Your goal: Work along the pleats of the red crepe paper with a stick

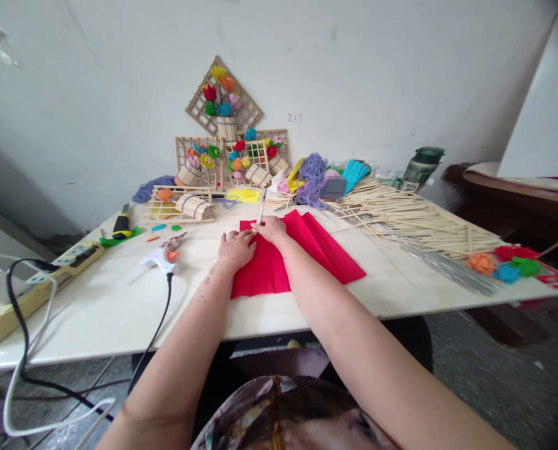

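Observation:
A sheet of red crepe paper [263,272] lies on the white table in front of me, its right part folded or layered. My left hand [238,249] rests on the paper's left side, fingers spread and pressing it down. Something small and yellowish shows by its fingertips, too small to name. Beside it, near the paper's top edge, my right hand [272,230] is closed around a slim white pen-like stick [261,211] that points up and away. The stick's lower end is hidden by the fingers.
A glue gun [161,256] with a black cable lies left, near a power strip [39,290] and a utility knife [121,225]. Wooden sticks [415,219] and metal wires [448,269] spread right. Stick lattices with paper flowers [223,94] stand behind, near purple yarn [311,178].

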Motion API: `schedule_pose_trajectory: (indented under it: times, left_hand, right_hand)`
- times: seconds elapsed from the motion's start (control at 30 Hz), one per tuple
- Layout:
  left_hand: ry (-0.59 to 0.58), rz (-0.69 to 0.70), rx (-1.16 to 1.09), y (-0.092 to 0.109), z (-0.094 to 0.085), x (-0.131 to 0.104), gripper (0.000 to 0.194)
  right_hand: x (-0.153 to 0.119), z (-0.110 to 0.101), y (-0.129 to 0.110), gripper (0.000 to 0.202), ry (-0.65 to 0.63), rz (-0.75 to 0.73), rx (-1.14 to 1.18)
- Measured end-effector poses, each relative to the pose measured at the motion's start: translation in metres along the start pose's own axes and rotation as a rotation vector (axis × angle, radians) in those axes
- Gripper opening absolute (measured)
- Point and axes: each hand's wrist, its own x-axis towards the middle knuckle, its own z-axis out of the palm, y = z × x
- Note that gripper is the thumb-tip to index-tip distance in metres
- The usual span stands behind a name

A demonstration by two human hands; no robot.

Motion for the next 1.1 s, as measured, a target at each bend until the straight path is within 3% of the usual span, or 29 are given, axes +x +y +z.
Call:
schedule_pose_trajectory:
  times: [0.73,1.1]
  left_hand:
    - [0.016,0.003,-0.005,-0.0005,0.0021,0.0001,0.045]
    - [0.020,-0.046,-0.063,-0.0059,0.0013,0.0015,0.047]
  right_hand:
    - [-0.0032,-0.0019,0.0002,0.039,0.047,-0.004,0.035]
    - [-0.0024,-0.0019,-0.0020,0.037,-0.009,-0.021,0.034]
